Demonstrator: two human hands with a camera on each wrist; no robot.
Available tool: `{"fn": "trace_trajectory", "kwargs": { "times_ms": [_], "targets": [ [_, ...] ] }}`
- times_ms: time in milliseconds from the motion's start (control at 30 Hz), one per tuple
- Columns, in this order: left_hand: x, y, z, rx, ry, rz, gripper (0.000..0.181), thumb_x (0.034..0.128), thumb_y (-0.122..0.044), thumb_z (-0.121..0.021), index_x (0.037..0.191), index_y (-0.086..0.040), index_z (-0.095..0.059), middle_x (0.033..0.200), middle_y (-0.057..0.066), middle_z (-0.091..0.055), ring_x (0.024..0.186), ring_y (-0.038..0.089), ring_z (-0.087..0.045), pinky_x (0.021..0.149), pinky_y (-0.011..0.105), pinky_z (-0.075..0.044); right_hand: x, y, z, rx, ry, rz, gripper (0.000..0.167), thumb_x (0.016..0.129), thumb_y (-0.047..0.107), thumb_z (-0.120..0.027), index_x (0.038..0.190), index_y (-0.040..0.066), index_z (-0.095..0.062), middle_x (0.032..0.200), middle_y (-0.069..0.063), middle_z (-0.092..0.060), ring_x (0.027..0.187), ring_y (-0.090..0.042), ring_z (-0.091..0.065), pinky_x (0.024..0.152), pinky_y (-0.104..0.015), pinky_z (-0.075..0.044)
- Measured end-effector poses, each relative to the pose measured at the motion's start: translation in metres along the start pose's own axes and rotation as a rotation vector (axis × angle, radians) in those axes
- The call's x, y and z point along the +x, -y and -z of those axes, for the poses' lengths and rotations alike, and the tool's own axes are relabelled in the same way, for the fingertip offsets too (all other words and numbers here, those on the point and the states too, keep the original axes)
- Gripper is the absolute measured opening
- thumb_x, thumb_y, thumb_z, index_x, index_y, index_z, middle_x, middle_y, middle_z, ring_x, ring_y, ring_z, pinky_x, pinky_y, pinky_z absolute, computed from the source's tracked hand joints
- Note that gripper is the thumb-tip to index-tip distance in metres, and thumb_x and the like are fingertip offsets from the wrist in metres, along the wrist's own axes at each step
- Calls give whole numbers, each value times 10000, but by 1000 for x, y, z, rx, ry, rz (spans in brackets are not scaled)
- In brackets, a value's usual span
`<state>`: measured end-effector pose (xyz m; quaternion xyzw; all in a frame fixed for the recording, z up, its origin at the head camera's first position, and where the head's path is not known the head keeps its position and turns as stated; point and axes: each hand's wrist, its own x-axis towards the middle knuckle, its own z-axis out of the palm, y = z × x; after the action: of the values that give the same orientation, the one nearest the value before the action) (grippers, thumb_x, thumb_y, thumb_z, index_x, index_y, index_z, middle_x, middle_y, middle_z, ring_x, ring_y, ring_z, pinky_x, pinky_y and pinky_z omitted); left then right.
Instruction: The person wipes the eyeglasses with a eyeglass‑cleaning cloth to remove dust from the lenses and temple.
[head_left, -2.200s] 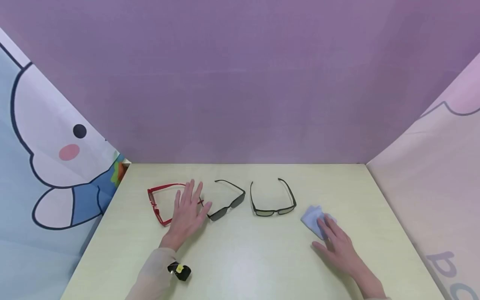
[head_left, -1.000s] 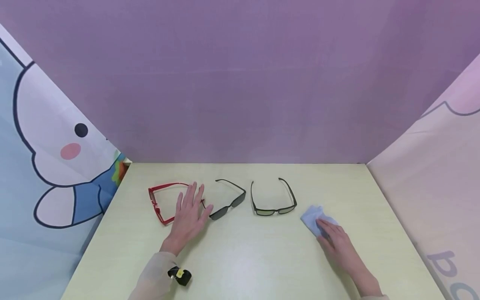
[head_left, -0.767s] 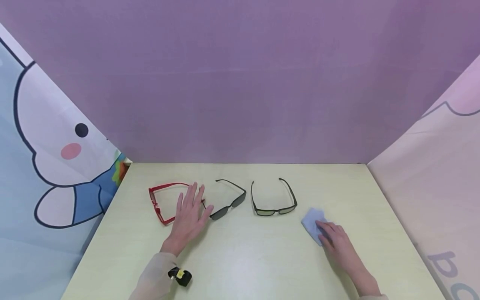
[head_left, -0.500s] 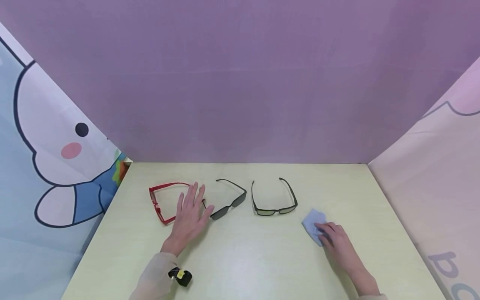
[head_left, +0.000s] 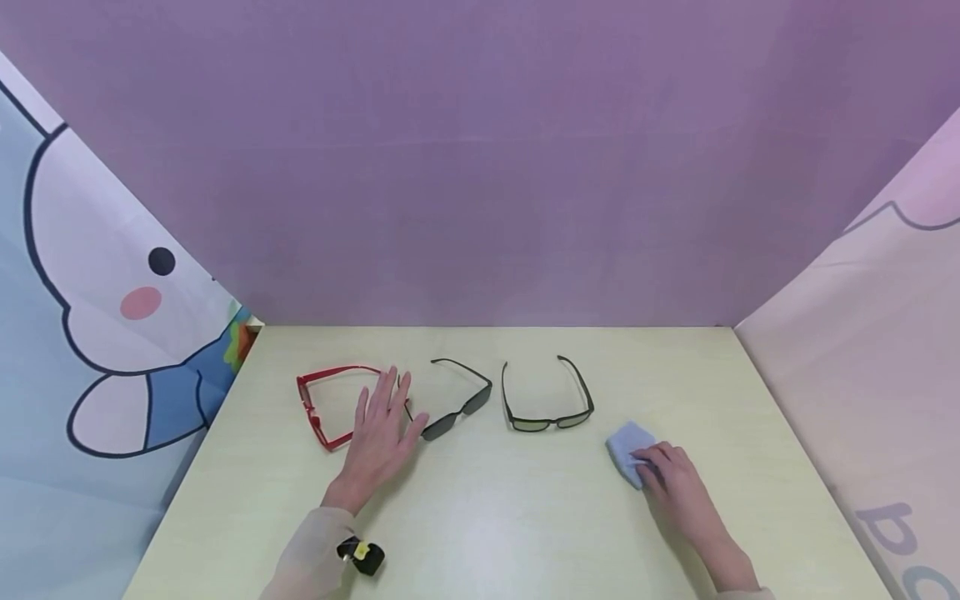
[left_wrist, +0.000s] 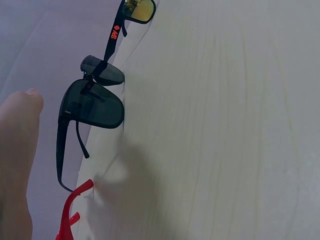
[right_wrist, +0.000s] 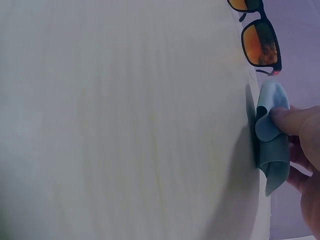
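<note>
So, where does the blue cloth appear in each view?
Head: blue cloth, right of centre, below mid-height, in the right hand.
Left wrist: not in it.
Right wrist: right side, near mid-height.
Landmark in all: black glasses nearest the cloth, topmost in left wrist.

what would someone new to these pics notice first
Probably the large cartoon at the far left of the head view. Next, likely the red glasses on the table, partly hidden by the left hand, and the blue cloth pinched in the right hand.
</note>
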<state>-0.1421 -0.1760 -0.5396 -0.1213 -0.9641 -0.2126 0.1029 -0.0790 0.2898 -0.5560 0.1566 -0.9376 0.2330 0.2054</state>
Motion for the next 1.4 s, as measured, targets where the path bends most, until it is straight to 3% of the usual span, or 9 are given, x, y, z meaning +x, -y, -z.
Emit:
{"fn": "trace_trajectory", "kwargs": {
  "times_ms": [467,833,1133,1400],
  "targets": [
    [-3,0,-1,-2,22,2,771,1057,-511,-486,1648,-102,-207,1718,156,-152,1591,339,-101,1281,555,-22,3,0,4,1,-1,-35,235,816,-72,-796,1010,37,-720,970,-51,-655,875,-172,-546,729,-382,-519],
    [-4,-1,-2,-11,25,2,753,1064,-509,-468,1643,-95,-224,1718,155,-151,1591,335,-99,1285,532,-3,6,0,8,40,-68,20,246,786,-110,-802,986,7,-718,981,-83,-652,870,-172,-517,750,-154,-387],
    [-7,0,1,0,56,12,756,1067,-526,-450,1646,-102,-213,1720,149,-151,1597,315,-86,1284,542,-10,8,2,10,39,-97,10,258,786,-105,-803,1007,-3,-716,1006,-99,-649,893,-181,-514,713,-194,-454],
    [-12,6,5,9,55,7,757,1067,-510,-462,1639,-76,-224,1713,165,-167,1592,332,-99,1281,556,-28,9,3,12,62,-110,14,253,789,-108,-790,1006,-3,-712,1011,-109,-643,924,-158,-483,736,-124,-414]
  ]
}}
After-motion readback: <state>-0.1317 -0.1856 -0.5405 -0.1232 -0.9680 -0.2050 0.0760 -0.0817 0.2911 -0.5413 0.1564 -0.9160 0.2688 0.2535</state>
